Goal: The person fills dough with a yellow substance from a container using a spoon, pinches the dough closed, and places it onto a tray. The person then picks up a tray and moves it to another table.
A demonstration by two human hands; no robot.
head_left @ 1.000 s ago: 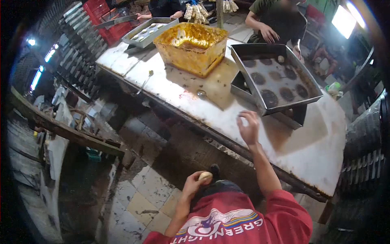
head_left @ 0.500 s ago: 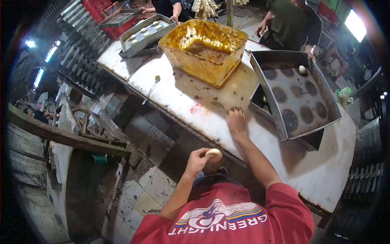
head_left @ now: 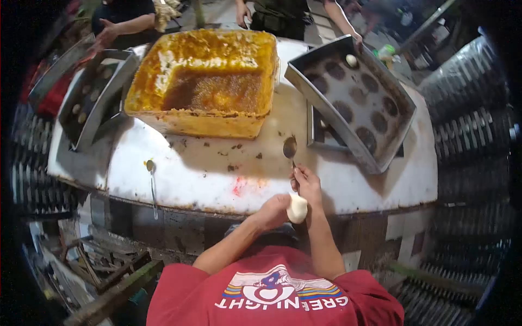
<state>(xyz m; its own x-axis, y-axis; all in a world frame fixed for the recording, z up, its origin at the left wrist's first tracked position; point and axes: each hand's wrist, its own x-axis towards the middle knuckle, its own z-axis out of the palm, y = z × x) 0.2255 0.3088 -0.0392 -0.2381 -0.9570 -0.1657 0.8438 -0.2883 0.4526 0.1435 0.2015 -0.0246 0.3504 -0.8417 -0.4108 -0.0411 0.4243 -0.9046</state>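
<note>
A pale piece of dough [head_left: 297,209] is gripped in my left hand [head_left: 273,211], just over the table's near edge. My right hand [head_left: 308,186] is closed around the handle of a metal spoon [head_left: 290,146], whose dark bowl points away from me above the white tabletop. The two hands are close together. Beyond them stands a large tub [head_left: 198,125] smeared yellow, with a brown, grainy mass inside. A second spoon [head_left: 153,190] lies on the table at the left.
At the right, a metal tray [head_left: 353,144] with dark round marks and one dough ball [head_left: 351,60] rests tilted on another tray. Trays with dough balls [head_left: 81,117] stand at the left. Two people stand across the table; one hand [head_left: 357,41] touches the right tray.
My right hand has lifted the spoon from the table and come nearer my left hand. The dough has moved closer to it. My view has turned, with the tub now further left.
</note>
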